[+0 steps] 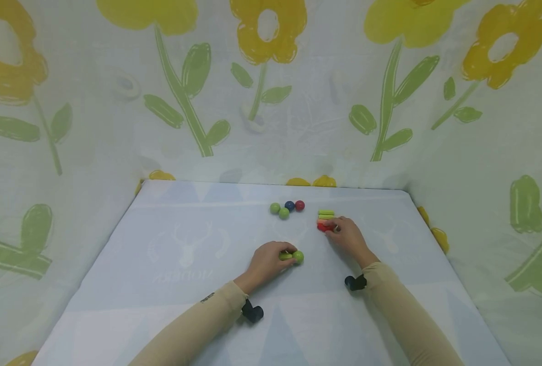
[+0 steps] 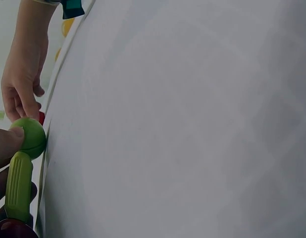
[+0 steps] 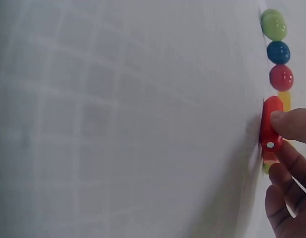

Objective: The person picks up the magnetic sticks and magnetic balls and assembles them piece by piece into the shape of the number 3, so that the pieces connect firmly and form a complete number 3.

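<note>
1. Rod-and-ball piece [image 1: 285,256]: in the left hand [image 1: 267,260], mid-table. Light-green rod lies left to right in the grip; green ball [image 2: 33,139] is on its right end, poking out past the fingertips.
2. Left grip: thumb presses the green ball near the joint, other fingers curl behind the rod. Dark red ball [image 2: 15,229] shows at the rod's opposite end in the left wrist view; the hand covers it in the head view.
3. Red rod [image 3: 272,121]: under the right hand [image 1: 350,238], farther and to the right of the left hand's piece. White dot on its end.
4. Right grip: pinching the red rod, thumb on its side, index finger curled in at the end with the dot. Can't tell if the rod is off the table.
5. Red rod is at the near side of a row. Just beyond it, pink rod [image 1: 322,221], then two yellow-green rods [image 1: 326,212], side by side.
6. Left of that row, far part of table: two green balls [image 1: 283,214], blue ball [image 1: 290,205], red ball [image 1: 300,205], clustered, red one rightmost.
7. All on a pale printed table [image 1: 138,295]; flowered cloth [image 1: 298,132] behind.
</note>
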Demonstrator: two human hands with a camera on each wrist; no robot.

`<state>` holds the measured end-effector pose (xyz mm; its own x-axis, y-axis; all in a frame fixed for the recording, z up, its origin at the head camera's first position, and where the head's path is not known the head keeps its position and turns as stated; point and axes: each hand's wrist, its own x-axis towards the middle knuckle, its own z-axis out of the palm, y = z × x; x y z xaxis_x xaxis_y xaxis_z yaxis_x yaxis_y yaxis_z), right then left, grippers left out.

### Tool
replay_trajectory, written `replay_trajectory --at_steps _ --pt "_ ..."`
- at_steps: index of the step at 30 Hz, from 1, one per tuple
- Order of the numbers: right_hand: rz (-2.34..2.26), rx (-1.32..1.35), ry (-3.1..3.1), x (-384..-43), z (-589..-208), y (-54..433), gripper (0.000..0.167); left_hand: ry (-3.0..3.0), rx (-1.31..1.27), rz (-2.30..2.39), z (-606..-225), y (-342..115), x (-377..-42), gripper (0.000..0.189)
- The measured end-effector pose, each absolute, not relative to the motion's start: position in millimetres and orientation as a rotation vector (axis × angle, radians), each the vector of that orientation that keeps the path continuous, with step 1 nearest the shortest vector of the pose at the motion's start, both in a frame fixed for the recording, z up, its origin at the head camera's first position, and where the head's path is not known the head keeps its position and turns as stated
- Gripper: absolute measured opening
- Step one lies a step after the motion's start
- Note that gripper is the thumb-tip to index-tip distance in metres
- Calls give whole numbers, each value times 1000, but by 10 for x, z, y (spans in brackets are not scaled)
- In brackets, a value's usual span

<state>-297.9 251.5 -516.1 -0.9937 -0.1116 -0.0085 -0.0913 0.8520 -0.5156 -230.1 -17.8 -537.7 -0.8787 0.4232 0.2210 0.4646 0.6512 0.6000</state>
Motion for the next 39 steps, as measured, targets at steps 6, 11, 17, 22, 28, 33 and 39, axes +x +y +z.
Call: replay_trajectory --at_steps 6,11,17,22,28,33,39 --pt "-813 -171 2948 -2962 -5147 2485 38 -2801 -745 -1064 -5374 -179 -2296 26" --pt "-812 -160 2908 -2936 -5136 2448 46 -2800 -742 -1067 -5373 -176 -2291 26" --pt "-840 -182 2844 -2914 -5130 2396 44 -2793 -736 -1073 -5381 -173 -2288 27" --pt "-834 -186 2799 -2889 -5120 2344 39 -2783 -744 -1068 -5377 -174 -2283 27" --pt "-791 -188 2774 -2851 -5083 2295 40 -2796 -740 -1077 -5365 -175 -2281 27" --pt "-786 -189 2762 -2838 -5074 2275 41 -2808 -733 -1084 -5359 -173 -2280 28" --pt "-871 -187 2740 -2822 -5090 2280 36 -2808 -724 -1080 -5371 -172 -2286 27"
